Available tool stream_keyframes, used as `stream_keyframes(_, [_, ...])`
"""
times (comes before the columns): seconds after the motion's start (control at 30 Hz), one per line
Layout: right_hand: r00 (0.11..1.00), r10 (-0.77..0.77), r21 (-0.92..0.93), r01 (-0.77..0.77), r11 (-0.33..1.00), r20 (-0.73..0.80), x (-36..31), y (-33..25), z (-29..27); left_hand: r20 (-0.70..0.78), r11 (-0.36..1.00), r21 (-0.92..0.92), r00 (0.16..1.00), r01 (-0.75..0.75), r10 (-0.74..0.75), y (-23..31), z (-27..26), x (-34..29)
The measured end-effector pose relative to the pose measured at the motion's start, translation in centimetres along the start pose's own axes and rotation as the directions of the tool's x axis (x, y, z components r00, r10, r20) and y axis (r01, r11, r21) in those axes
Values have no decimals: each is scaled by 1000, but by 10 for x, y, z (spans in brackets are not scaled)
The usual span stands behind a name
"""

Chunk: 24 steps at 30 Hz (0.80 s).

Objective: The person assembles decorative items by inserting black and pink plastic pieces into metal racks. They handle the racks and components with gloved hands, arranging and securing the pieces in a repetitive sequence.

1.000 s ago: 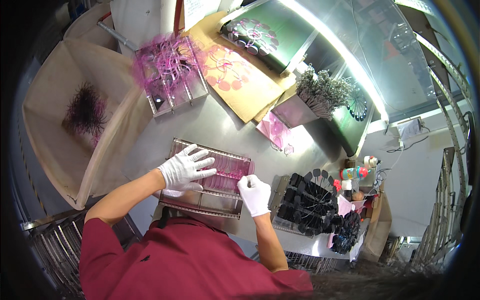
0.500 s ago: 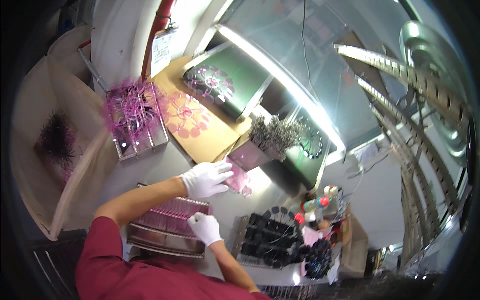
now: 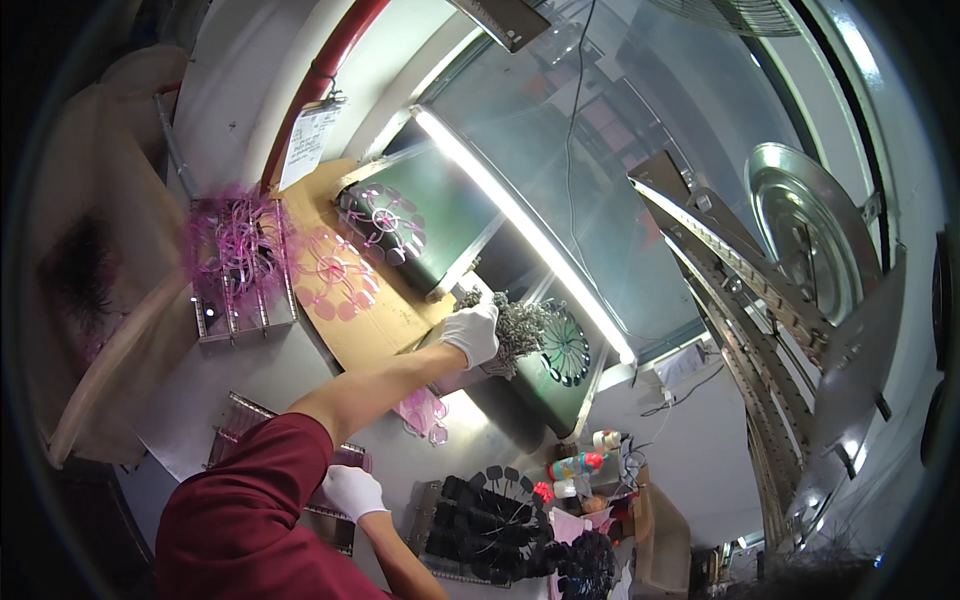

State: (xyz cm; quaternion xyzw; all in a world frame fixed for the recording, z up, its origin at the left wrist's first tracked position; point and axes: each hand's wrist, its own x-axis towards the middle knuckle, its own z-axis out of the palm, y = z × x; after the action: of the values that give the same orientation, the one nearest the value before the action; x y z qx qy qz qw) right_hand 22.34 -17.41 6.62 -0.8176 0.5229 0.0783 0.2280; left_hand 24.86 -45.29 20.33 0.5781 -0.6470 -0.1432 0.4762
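Observation:
My left hand (image 3: 472, 334), in a white glove, is stretched out at the left side of a dense bunch of thin grey metal pieces (image 3: 520, 330). Its fingers look curled in against the bunch; what they pinch is hidden. That bunch stands in a metal box (image 3: 458, 382), partly covered by my forearm. Lower down, my white-gloved right hand (image 3: 352, 492) is closed beside a metal rack (image 3: 232, 420) holding pink pieces. My left arm and sleeve cover most of that rack. Whatever the right fingers hold does not show.
Pink translucent pieces (image 3: 422, 412) lie on the metal table (image 3: 395, 470). A rack of pink strands (image 3: 240, 250) and black parts (image 3: 490, 525) flank the work spot. Cardboard (image 3: 370, 330), a lit tube (image 3: 530, 235), bottles (image 3: 575, 467) and slotted metal strips (image 3: 730, 290) stand around.
My left hand has gone from above the pink pieces up to the grey metal bunch, its fingers curling. My right hand stays low by the rack. The whole view has shifted.

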Motion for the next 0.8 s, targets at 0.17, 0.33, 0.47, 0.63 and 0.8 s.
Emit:
stream_keyframes(0.17, [970,31,121,-2,993,-240,-85,32,11,95,993,89,993,-72,63,17,-10,7])
stream_keyframes(0.33, [936,-276,121,307,944,-220,-148,31,66,324,917,286,929,-278,180,31,-22,31])
stream_keyframes(0.47, [886,-360,73,396,916,-292,-122,25,125,474,827,337,840,-451,265,45,-26,40])
stream_keyframes(0.63, [994,-113,98,112,989,1,-118,-11,65,644,779,382,748,-497,161,23,-14,71])
stream_keyframes(0.8, [994,-31,-21,29,999,-103,-125,-22,42,368,882,200,867,-426,336,22,-42,62])
